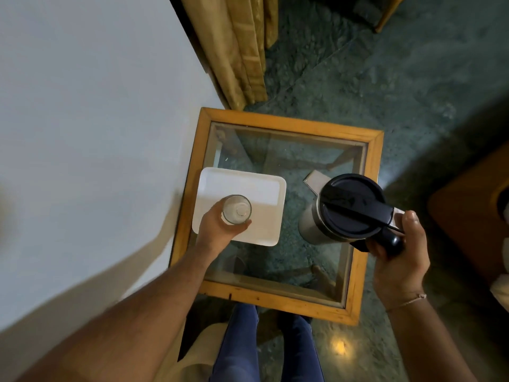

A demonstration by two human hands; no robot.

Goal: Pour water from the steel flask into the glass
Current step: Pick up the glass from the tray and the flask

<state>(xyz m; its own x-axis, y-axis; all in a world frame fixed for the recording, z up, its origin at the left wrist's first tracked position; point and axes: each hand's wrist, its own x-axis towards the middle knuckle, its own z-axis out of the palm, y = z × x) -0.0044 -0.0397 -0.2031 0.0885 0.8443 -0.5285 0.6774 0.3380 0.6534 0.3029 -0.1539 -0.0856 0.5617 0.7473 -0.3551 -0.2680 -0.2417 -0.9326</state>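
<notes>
A steel flask [314, 224] with a black lid and black handle is over the right side of a glass-topped table [292, 125], upright. My right hand [399, 252] is closed around its handle. A clear drinking glass [237, 209] is upright over a white tray [264, 188] on the left of the table. My left hand [220, 227] wraps around the glass from the near side. I cannot tell whether the flask or the glass rests on a surface or is lifted. Seen from above, the glass looks clear with no visible water.
The small square table has a wooden frame. A white wall [82, 119] runs along the left, with a gold curtain [242, 51] at the back. Green stone floor surrounds the table. Brown furniture [473, 216] is at the right. My legs in blue jeans [248, 348] are below the table's near edge.
</notes>
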